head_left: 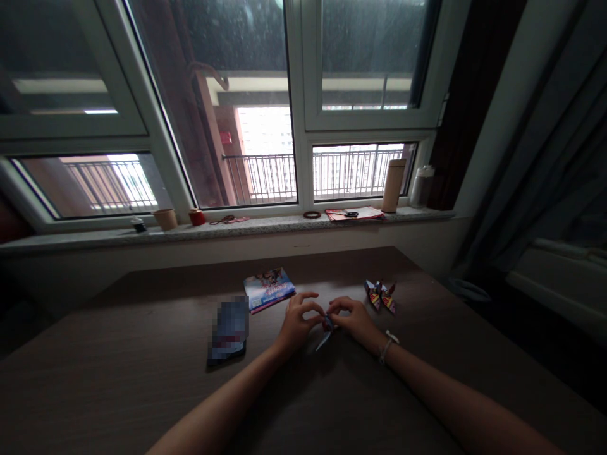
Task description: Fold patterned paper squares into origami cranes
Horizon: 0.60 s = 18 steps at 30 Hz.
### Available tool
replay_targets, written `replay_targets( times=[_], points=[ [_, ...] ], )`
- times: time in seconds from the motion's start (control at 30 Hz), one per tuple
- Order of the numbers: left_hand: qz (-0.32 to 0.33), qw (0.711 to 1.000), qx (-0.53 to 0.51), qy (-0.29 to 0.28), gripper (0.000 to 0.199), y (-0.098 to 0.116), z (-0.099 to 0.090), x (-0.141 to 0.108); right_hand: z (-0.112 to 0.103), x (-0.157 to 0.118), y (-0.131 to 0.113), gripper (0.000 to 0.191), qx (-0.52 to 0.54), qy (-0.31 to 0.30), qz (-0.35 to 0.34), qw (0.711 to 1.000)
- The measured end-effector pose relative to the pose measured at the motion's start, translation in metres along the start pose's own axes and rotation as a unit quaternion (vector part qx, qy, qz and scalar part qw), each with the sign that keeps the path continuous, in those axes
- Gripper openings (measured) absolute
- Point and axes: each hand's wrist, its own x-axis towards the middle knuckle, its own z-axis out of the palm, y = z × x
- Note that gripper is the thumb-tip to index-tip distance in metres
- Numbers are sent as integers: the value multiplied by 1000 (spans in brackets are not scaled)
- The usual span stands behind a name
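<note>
Between both hands is a small piece of folded paper [324, 341], blue and white, with a pale pointed end toward me. My left hand [298, 321] pinches its left side between thumb and forefinger, the other fingers raised. On its right side, my right hand [355, 319] is closed on the paper too, a bracelet on that wrist. The fingertips hide most of the upper part. Just beyond my right hand lie colourful folded paper shapes [380, 296] with pointed ends. A small stack of printed paper sheets [269, 289], mostly blue, rests beyond my left hand.
On the brown table [142, 335] a blurred dark flat item [228, 328] lies left of my hands. The windowsill [265, 227] holds a paper cup [165, 218], a red spool-like item [196, 217], a dark ring [312, 215], scissors [351, 214] on papers, a tan cylinder [393, 185] and a white bottle [422, 186].
</note>
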Motion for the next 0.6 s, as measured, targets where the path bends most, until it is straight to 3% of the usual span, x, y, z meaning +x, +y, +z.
replay_targets(
  times=[0.6],
  points=[
    [-30, 994, -108, -5, 6, -2, -2, 1, -10, 2, -3, 16, 9, -54, -21, 998]
  ],
)
